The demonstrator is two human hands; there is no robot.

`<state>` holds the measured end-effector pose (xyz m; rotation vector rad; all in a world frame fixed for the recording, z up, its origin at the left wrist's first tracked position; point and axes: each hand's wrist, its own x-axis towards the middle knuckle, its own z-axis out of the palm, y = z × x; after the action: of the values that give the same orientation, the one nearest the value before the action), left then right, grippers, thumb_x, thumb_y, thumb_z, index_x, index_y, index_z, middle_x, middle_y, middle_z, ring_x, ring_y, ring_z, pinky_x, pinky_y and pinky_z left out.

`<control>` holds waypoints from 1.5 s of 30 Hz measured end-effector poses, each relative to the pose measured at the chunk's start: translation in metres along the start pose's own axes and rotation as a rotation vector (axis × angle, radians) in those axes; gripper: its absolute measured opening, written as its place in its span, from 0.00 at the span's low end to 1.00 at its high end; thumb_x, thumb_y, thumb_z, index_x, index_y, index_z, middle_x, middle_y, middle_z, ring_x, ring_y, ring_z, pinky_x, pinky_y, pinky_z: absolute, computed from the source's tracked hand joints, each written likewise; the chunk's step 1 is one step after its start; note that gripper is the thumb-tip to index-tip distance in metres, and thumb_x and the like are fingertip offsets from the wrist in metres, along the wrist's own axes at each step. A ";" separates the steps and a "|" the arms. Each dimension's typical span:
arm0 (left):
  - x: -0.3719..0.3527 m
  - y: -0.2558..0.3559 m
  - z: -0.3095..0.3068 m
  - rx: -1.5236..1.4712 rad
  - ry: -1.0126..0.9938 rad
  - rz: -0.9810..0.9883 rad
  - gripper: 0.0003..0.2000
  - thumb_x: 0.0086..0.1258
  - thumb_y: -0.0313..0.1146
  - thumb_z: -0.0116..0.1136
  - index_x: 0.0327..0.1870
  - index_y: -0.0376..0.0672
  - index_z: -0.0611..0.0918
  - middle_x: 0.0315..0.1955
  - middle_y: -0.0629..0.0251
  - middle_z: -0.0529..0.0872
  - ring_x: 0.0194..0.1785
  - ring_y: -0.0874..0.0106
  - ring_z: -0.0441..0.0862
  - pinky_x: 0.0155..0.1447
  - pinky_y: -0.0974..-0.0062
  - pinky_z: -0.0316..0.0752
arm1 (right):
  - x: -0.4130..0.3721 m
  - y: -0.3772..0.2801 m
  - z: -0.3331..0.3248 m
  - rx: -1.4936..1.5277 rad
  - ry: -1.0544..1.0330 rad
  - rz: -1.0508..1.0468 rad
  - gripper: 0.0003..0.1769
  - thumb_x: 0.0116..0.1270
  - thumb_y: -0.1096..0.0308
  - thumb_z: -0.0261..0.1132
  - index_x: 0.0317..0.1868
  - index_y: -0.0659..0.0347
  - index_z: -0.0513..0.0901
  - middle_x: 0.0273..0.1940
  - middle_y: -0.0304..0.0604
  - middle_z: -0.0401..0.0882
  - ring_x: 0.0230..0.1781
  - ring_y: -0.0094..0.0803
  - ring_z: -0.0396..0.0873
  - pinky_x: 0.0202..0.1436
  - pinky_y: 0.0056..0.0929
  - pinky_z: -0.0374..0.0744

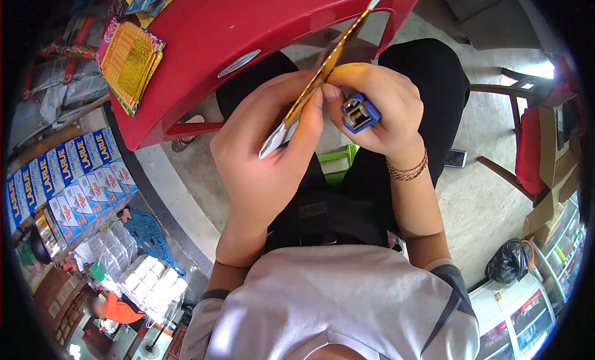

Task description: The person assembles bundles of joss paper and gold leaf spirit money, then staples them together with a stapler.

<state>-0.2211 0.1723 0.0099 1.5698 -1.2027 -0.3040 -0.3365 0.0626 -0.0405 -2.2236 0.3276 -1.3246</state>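
Gold-edged folded paper (338, 50) with a white underside stands nearly edge-on between my hands, slanting up to the right. My left hand (263, 130) is closed on its lower part, thumb pressed along the near face. My right hand (387, 102) has a small blue stapler (360, 114) tucked in the palm, metal end facing me. Its thumb and forefinger also pinch the paper's edge, close to my left thumb. Most of the stapler's body is hidden by the fingers.
A red plastic table (198, 50) stands ahead, with a stack of gold and coloured papers (132, 59) at its left edge. Under my hands is a green stool (338, 164). A phone (455, 158) lies on the floor at right. Beer cartons (68, 174) are piled at left.
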 end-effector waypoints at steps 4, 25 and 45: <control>0.001 0.004 0.000 0.061 -0.014 -0.024 0.09 0.59 0.22 0.66 0.39 0.32 0.83 0.34 0.60 0.87 0.37 0.74 0.84 0.44 0.80 0.77 | -0.002 0.000 -0.001 -0.017 -0.029 0.012 0.18 0.45 0.66 0.72 0.38 0.59 0.79 0.30 0.38 0.81 0.31 0.36 0.82 0.35 0.28 0.80; -0.004 0.005 0.005 -0.033 0.006 -0.096 0.08 0.58 0.23 0.65 0.38 0.31 0.82 0.33 0.60 0.86 0.36 0.74 0.83 0.42 0.80 0.76 | -0.006 -0.003 -0.003 0.013 0.031 0.042 0.19 0.44 0.63 0.75 0.36 0.59 0.78 0.27 0.38 0.79 0.28 0.36 0.80 0.33 0.28 0.78; -0.004 0.011 0.007 -0.069 -0.009 -0.054 0.08 0.58 0.22 0.65 0.37 0.31 0.83 0.33 0.59 0.86 0.36 0.73 0.84 0.42 0.79 0.77 | -0.008 -0.001 -0.006 0.057 0.070 -0.016 0.18 0.48 0.60 0.74 0.34 0.61 0.77 0.27 0.43 0.76 0.27 0.39 0.79 0.31 0.31 0.78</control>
<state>-0.2338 0.1726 0.0150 1.5442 -1.1461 -0.3847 -0.3454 0.0654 -0.0434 -2.1412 0.2939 -1.4049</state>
